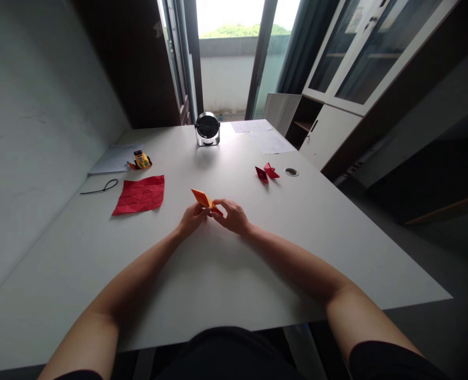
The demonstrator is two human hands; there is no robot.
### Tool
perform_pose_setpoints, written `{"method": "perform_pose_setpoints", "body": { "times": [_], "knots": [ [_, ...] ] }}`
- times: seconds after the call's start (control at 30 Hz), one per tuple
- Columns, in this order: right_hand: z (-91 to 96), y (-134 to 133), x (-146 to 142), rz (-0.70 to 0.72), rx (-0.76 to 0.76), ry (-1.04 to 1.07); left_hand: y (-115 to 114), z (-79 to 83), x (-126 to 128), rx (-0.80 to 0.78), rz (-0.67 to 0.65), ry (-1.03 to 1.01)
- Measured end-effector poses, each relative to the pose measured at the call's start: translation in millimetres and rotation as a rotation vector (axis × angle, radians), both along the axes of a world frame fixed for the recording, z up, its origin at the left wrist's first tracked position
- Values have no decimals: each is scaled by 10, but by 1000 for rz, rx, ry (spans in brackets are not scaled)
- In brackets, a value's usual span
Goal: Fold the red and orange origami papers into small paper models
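Observation:
Between my hands, just above the middle of the white table [218, 264], is a folded piece of orange paper [202, 197] with a pointed flap rising up and to the left. My left hand [192, 219] pinches its lower left side. The fingers of my right hand [234, 215] grip its right end, where a small red-orange part shows. My fingertips hide some of the folds. To the left lies a creased sheet of red paper [139, 195], spread out. Two small red folded paper pieces, one dark [261, 174] and one brighter [272, 170], sit together at the right.
A small round fan [207, 129] stands at the back. A yellow toy [141, 160] and a black cable tie [103, 187] lie at the left. Printed sheets [271, 141] are at the back right, near a round cable hole [291, 172].

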State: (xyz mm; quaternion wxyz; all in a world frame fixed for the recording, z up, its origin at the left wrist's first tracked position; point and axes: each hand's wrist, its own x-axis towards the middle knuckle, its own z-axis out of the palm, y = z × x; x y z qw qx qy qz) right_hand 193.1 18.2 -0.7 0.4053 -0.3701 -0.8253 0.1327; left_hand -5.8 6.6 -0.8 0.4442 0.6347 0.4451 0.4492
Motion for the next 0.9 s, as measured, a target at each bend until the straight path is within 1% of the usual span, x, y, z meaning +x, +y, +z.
{"method": "perform_pose_setpoints", "body": {
  "times": [0.2, 0.43, 0.6, 0.7, 0.9],
  "knots": [
    [6, -2, 3, 11, 7, 16, -1, -20, -2, 16, 51, 103],
    [-8, -3, -8, 30, 26, -14, 11, -51, -3, 2, 40, 38],
    [-26, -10, -13, 37, 10, -36, 1, -20, -2, -12, 59, 58],
    [-36, -11, -16, 65, -22, -34, -16, 6, 0, -24, 32, 53],
    [-2, -19, -13, 112, -60, 13, -36, 34, -6, 24, 34, 96]
  ]
}}
